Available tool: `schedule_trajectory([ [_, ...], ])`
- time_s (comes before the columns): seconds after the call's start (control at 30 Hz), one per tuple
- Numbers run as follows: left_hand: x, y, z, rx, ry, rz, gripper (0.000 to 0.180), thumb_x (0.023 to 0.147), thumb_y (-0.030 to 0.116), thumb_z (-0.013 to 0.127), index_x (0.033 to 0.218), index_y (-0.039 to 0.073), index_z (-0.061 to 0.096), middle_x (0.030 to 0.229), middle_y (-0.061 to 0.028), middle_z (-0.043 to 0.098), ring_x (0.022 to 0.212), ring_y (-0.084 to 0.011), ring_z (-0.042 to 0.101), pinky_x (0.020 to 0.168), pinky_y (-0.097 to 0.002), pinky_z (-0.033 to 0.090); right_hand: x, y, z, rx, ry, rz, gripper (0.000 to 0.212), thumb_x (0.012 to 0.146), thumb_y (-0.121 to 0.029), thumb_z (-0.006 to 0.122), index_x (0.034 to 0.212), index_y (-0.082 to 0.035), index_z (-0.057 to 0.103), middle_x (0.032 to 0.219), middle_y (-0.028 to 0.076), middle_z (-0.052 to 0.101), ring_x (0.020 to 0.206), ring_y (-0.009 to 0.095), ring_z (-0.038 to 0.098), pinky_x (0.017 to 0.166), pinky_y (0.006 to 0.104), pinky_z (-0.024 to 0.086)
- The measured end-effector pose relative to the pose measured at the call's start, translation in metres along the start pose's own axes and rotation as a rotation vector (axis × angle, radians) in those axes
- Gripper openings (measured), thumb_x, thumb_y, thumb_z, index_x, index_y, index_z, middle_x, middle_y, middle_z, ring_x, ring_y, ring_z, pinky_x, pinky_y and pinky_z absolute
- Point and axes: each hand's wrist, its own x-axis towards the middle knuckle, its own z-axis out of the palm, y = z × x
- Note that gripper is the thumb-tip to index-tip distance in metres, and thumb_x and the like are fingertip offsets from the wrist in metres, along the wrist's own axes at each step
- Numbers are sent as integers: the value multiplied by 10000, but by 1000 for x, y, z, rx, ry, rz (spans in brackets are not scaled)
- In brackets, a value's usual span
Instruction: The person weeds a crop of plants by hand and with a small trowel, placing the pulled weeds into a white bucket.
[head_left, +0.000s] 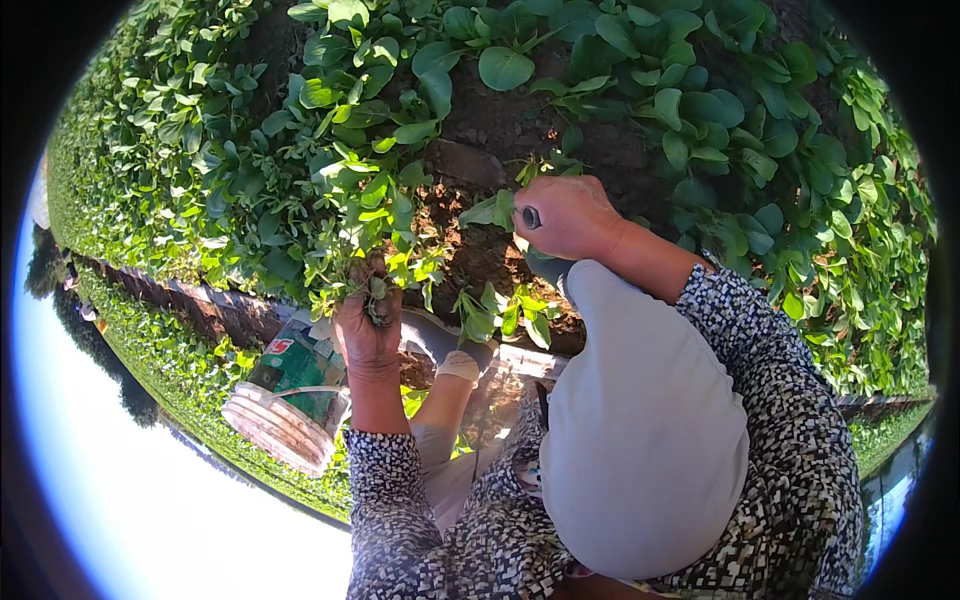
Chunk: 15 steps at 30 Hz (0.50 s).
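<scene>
A: What are the fingers doing?

B: The right hand [570,215] is clenched in a fist around a handle [531,217]. The left hand [368,330] has its fingers curled around a clump of greens [378,301].

A: Which way do those point?

B: The handle's round end faces left and toward the camera; its long axis runs back into the fist, where the rest is hidden. The clump seems to run lengthwise up the picture, though I can't separate its tops from the foliage behind.

A: And right around them?

B: A leaf [490,211] is just left of the fist. Above that is a dark flat piece [466,163]; I can't tell whether it joins the handle. Loose leafy plants [512,316] lie between the hands, beside a grey shoe [440,336].

A: The surface?

B: Crumbly brown soil [476,258], sunlit in patches, with dense broad-leaved plants [690,110] beyond.

A: Farther out?

B: A green and white bucket [302,366] stands tilted in view, left of the left forearm. It's outdoors: dark trees [90,335] at the far left, glaring sky [150,480] below them.
</scene>
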Motion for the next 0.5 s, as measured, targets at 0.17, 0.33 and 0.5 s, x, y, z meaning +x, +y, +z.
schedule_trajectory([
  [0.17,-52,124,-70,218,459,472,250,900,145,542,1103,4,580,942,-87,618,629,-135,513,558,-240,433,-5,10,4,-11,93,-20,192,738,-261,613,676,-80,596,688,109,593,699,327,597,620,433,475],
  [0.33,-129,234,-192,1107,1238,193,436,868,244,622,1217,-3,535,1137,-99,583,899,-213,581,740,-333,487,-17,7,-10,44,104,-28,242,763,-282,636,676,-65,574,679,114,583,675,337,576,600,438,452],
  [0.5,-111,229,-208,1454,1330,430,558,848,100,612,1367,37,418,1318,-134,490,1044,-255,561,825,-361,508,-33,15,-39,176,135,64,278,778,-254,673,681,-28,544,608,113,519,557,261,500,539,382,411],
])
